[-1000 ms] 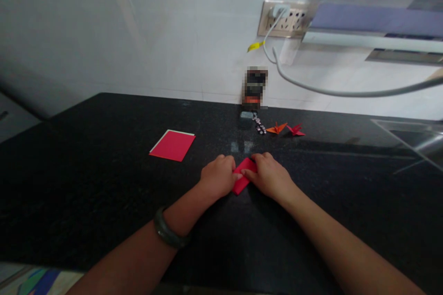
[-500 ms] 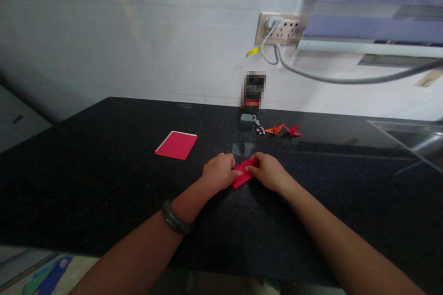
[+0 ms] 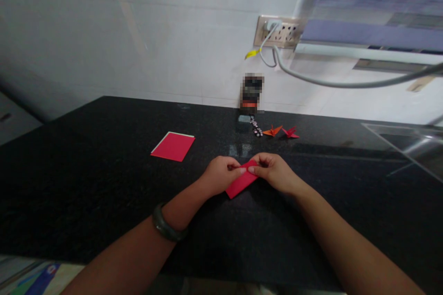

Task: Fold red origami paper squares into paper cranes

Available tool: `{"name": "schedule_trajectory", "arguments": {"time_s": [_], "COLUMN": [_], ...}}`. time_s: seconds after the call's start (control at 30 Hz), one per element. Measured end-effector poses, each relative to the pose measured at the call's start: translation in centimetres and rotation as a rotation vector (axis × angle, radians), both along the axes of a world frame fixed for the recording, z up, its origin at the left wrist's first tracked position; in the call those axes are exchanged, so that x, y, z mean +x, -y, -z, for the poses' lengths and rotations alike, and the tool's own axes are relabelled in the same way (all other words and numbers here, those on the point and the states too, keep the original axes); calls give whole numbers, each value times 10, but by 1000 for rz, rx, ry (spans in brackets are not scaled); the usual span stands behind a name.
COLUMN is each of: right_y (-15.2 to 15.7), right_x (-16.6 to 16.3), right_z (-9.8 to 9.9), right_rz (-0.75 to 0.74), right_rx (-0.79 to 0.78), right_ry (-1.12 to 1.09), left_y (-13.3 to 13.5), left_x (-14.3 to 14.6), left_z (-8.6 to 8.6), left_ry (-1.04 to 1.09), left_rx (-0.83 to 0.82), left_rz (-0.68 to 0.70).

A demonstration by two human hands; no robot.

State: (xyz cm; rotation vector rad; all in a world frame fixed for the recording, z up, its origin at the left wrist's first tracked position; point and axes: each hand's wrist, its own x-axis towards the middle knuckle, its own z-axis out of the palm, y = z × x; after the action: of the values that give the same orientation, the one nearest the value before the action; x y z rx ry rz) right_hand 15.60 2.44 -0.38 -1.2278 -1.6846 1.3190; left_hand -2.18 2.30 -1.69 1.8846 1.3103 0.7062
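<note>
Between my two hands is a folded piece of red origami paper (image 3: 240, 185), a narrow oblong slanting up to the right just over the dark countertop. My left hand (image 3: 221, 174) pinches its upper left edge, thumb on top and fingers behind. At the upper right end, my right hand (image 3: 273, 170) pinches it too, with the thumb on the front. The two thumb tips nearly meet near the top edge. Parts of the paper are hidden behind the fingers. A dark bangle (image 3: 168, 226) circles my left wrist.
A stack of red square paper sheets (image 3: 173, 147) lies to the left. Behind my hands are an orange paper crane (image 3: 272, 131), a red paper crane (image 3: 290, 132) and a pixelated upright object (image 3: 252, 92) with a beaded strap (image 3: 256, 126). A sink (image 3: 418, 143) lies right.
Both thumbs have moved closer together along the paper's upper edge. The paper now shows a wider face toward me. The whole view has shifted slightly.
</note>
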Motion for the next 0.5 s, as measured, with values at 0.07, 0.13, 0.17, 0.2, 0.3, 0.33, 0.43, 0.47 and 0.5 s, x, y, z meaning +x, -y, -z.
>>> {"name": "schedule_trajectory", "arguments": {"time_s": [0.07, 0.13, 0.17, 0.2, 0.3, 0.33, 0.43, 0.47, 0.5], "right_y": [2, 3, 4, 4, 3, 3, 3, 3, 4], "right_x": [0, -1, -2, -2, -3, -2, -1, -2, -2], "right_z": [-2, -2, -2, -1, 3, 4, 5, 5, 5], "right_rz": [-7, 12, 30, 54, 154, 208, 385, 406, 395], "right_rx": [-18, -25, -20, -10, 68, 114, 225, 205, 154], "right_ry": [-37, -58, -62, -56, 38, 97, 259, 269, 245], "left_y": [1, 3, 4, 4, 5, 5, 4, 4, 4], "left_x": [3, 5, 6, 7, 7, 8, 8, 8, 8], "left_z": [0, -1, -2, -3, -4, -4, -2, -2, -1], "left_ry": [150, 239, 267, 289, 341, 359, 408, 423, 438], "left_rx": [-79, -104, -102, -94, -69, -67, -71, -75, -84], "left_rz": [-23, -49, -64, -85, -151, -174, -238, -249, -251]}}
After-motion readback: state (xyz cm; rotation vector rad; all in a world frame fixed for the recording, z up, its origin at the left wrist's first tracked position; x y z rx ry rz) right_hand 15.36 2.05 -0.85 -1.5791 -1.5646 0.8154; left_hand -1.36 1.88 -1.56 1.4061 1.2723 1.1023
